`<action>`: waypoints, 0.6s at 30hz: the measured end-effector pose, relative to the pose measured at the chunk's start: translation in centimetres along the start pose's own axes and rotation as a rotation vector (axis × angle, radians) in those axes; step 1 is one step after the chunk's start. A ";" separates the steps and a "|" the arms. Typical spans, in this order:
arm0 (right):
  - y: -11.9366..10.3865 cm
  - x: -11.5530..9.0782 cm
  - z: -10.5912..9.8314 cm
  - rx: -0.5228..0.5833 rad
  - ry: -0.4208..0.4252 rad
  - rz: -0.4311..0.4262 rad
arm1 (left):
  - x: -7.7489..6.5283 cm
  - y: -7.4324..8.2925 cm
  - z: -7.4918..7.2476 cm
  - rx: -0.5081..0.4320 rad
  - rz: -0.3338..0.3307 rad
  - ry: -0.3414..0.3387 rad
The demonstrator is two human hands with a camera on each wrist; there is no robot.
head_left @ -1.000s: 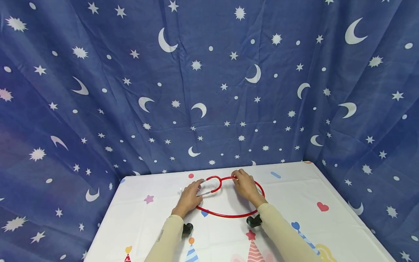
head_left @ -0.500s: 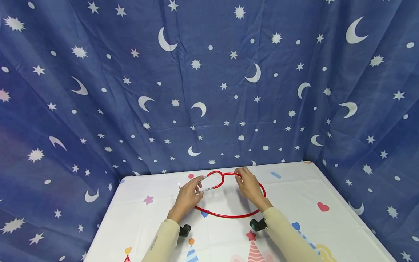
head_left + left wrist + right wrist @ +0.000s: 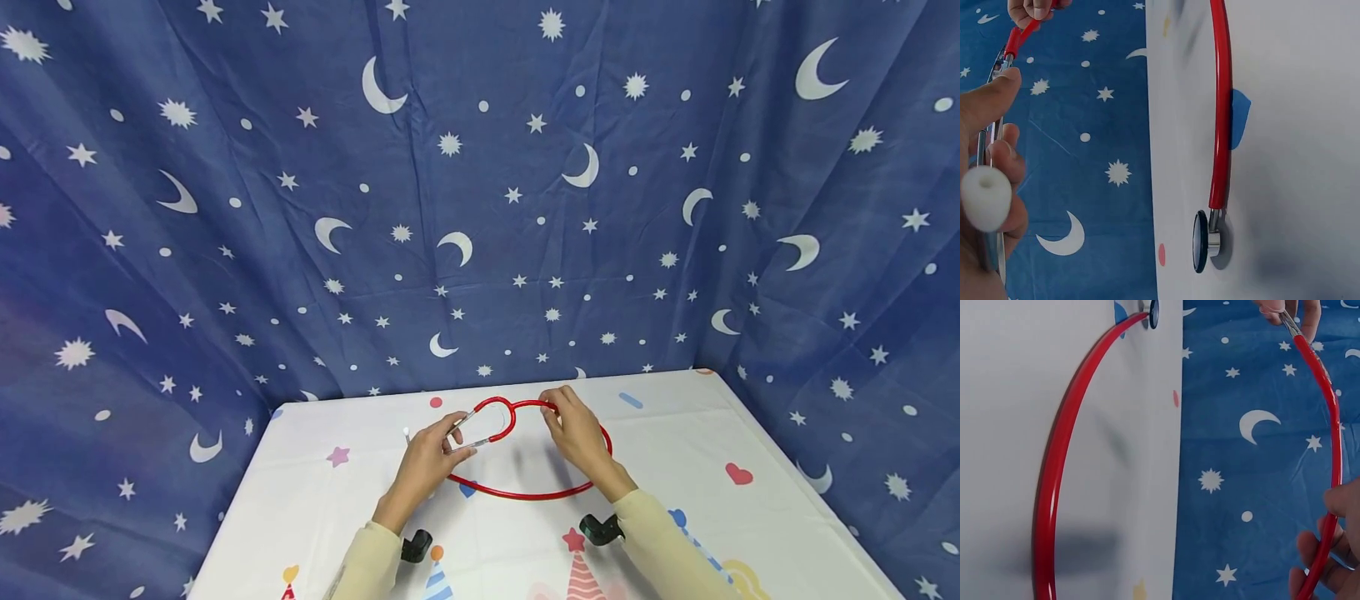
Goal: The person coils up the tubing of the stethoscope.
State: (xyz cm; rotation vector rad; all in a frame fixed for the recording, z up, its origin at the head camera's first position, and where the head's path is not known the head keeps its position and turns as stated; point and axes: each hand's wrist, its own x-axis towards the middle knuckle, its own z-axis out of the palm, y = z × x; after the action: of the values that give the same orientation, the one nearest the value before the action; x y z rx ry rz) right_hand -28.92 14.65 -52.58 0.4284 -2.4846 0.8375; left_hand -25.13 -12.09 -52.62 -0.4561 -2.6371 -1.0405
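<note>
- Gripping the stethoscope's [image 3: 513,417] metal ear tubes [image 3: 480,443]: the left hand [image 3: 424,458].
- Pinching its red tubing [image 3: 529,403]: the right hand [image 3: 576,429].
- Both hold that end above the white table [image 3: 660,458]; the chest piece [image 3: 1200,242] rests on it.

Head view: taken from above and behind the hands, facing forward and downward; the widest and most distant of the three. The left hand [image 3: 423,458] and right hand [image 3: 577,432] appear low in it, the worktop [image 3: 795,517] beneath them, the curtain [image 3: 480,200] beyond. Left wrist view: close beside the left hand, looking past its fingers toward the curtain; the picture lies on its side, worktop at right. Right wrist view: similarly close to the right hand, tipped the opposite way, worktop at left. Shared field: both hands and the tube [image 3: 525,496] in all views; the chest piece [image 3: 1200,242] in both wrist views, nearer in the left.
</note>
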 end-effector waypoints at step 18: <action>-0.8 -1.9 -3.4 -0.018 0.063 -0.090 | -1.7 0.5 -1.4 -0.072 0.052 0.087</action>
State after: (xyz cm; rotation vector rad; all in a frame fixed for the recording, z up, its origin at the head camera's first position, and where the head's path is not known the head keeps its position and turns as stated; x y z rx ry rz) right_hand -25.84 16.45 -50.85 0.4963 -2.3942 0.7801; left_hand -23.18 -13.04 -51.99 -0.4805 -2.5048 -1.1165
